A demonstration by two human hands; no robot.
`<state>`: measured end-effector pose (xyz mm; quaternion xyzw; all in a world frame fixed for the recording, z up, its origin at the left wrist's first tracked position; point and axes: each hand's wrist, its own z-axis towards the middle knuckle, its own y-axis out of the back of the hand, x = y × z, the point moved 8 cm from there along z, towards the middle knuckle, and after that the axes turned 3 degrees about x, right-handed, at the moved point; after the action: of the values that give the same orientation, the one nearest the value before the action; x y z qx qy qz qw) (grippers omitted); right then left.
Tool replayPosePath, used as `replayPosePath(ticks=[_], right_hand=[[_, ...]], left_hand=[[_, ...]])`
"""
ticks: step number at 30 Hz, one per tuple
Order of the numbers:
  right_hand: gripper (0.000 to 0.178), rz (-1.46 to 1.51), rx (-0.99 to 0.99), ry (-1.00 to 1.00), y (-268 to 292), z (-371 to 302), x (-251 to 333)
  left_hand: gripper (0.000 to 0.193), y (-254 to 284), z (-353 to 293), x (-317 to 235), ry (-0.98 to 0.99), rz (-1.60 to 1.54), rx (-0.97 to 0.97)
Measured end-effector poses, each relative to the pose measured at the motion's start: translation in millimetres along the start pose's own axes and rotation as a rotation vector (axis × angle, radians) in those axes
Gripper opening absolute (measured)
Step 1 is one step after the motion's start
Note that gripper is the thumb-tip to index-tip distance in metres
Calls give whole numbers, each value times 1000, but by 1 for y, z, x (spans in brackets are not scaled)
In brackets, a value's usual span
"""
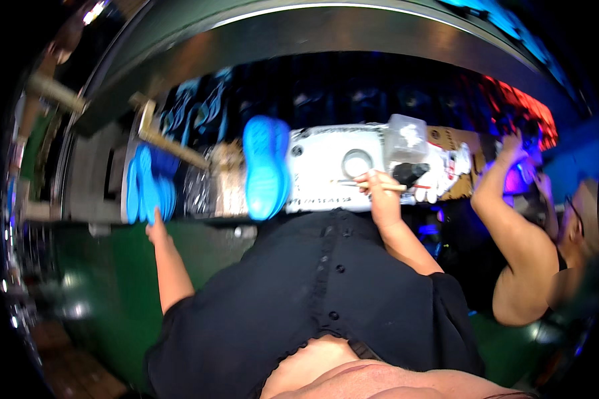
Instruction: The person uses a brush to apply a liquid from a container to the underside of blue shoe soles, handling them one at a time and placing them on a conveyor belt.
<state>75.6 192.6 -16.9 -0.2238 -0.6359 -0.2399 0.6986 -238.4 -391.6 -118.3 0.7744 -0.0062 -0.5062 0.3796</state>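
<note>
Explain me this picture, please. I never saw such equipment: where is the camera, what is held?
No machine here, only a person's bare hands. The picture comes from a wide fisheye camera worn on the head, looking down, so straight edges bend. The left hand touches the leftmost blue soles. The right hand holds a slim tool, perhaps a brush, over a white surface. On this sits a round, grey-rimmed thing, with other blue soles to its left and a clear plastic container to its right.

Left hand [156,231] at blue soles [154,189], right hand [378,189] with slim brush [395,187] over white sheet [319,153]
</note>
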Motion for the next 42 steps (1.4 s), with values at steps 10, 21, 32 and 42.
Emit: replayPosePath(ticks=[10,21,32,42], right_hand=[[34,80,-126,-48,13,-6,-10],[34,70,-62,-71,-5,-5,-8],[32,90,-35,-101,-3,0,-21],[30,141,-80,-85,6,-6,-24]], left_hand=[[66,-50,-1,20,537,-782,334],[50,-40,36,42,378,-735,325],[63,-2,-129,78,404,-667,760],[58,-70,-196,31,413,-759,836]])
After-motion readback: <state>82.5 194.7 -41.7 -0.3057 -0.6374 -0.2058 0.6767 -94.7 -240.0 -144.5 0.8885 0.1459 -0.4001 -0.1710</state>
